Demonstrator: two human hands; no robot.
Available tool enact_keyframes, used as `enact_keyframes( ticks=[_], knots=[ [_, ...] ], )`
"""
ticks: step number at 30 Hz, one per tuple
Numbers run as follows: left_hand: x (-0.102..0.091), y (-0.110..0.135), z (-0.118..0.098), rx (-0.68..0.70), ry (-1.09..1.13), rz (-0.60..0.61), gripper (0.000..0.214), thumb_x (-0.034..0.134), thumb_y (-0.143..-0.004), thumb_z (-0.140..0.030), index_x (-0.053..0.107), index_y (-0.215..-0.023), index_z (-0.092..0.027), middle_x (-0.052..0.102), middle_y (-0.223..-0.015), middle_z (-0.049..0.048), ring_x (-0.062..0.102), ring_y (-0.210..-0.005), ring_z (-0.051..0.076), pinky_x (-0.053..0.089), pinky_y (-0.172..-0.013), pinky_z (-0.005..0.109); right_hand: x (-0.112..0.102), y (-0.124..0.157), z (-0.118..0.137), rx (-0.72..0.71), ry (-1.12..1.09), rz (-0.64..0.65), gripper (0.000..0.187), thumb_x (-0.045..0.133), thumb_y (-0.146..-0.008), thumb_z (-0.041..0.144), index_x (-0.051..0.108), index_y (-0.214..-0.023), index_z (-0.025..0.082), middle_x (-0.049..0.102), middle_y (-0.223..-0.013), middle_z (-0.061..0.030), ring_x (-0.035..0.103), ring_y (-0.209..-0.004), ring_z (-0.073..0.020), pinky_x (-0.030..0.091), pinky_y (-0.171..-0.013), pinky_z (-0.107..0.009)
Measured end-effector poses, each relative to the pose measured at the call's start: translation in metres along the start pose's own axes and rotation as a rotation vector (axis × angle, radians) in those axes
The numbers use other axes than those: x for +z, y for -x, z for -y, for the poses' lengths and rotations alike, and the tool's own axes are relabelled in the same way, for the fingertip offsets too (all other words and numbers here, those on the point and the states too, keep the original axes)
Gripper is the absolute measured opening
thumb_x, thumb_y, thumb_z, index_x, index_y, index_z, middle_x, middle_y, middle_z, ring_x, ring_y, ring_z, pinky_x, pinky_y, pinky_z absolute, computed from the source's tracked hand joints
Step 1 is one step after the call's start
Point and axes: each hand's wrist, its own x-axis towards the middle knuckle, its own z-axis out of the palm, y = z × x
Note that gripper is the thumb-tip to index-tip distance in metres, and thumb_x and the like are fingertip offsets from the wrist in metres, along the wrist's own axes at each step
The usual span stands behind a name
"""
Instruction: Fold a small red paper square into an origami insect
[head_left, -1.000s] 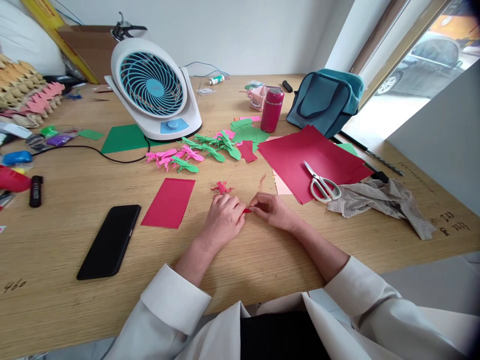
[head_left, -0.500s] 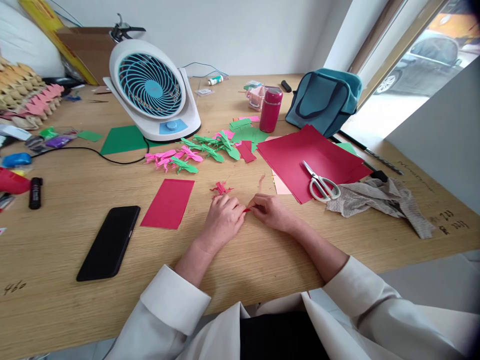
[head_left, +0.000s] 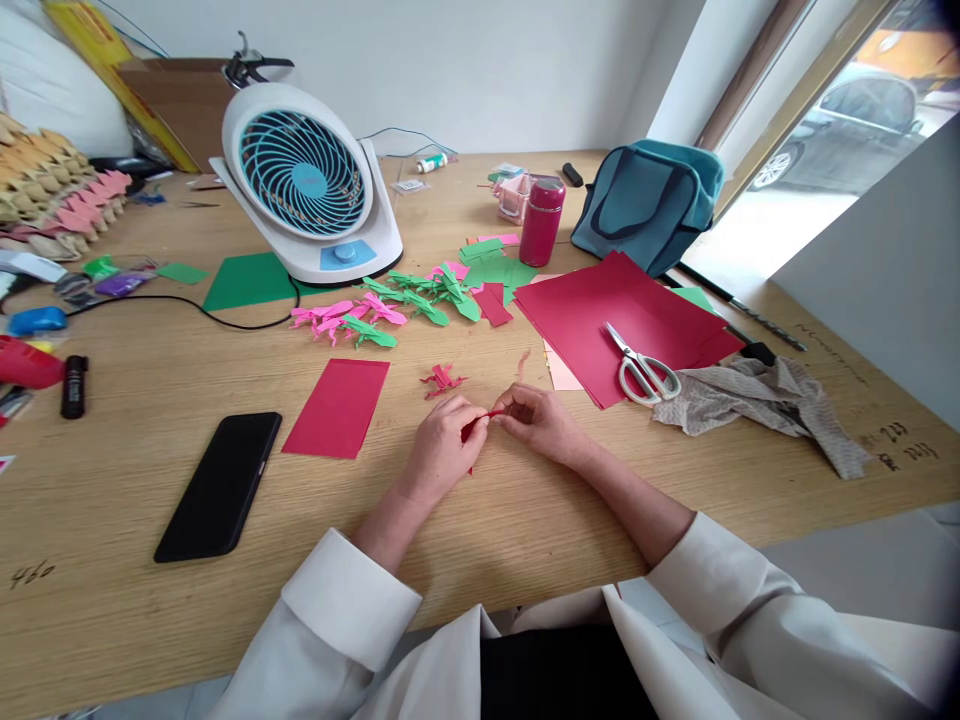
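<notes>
The handwritten number 460 stands in dark strokes on the worktop, near its left end. At the right end, two short rows of handwritten figures and a slanting line of lettering, also on the wood, are too unclear to read with certainty.

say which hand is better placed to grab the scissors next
Probably the right hand: it is closer to the scissors, while the left hand sits farther away. Both hold the red paper piece.

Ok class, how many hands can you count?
2: the left hand and the right hand, both holding a piece of red paper between them, near the red folded figure.
</notes>
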Motion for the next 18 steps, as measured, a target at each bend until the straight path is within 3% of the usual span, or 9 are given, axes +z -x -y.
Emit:
enact_keyframes(
  ticks=[18],
  knots=[
    [0.0031, 0.0014, -0.0006, 0.015, 0.083, 0.029, 0.017, 0.053, -0.091, -0.013, 0.070, -0.090, -0.018, 0.064, -0.085, 0.0031, 0.061, -0.079, 0.014, 0.048, -0.073, 0.026, 0.0004, 0.0004, -0.0016, -0.020, 0.004, -0.032, 0.016, 0.061, -0.089, 0.030, 0.062, -0.080, 0.017, 0.059, -0.073, -0.0010, 0.050, -0.064, -0.0119, 0.039, -0.059, -0.025]
  ],
)
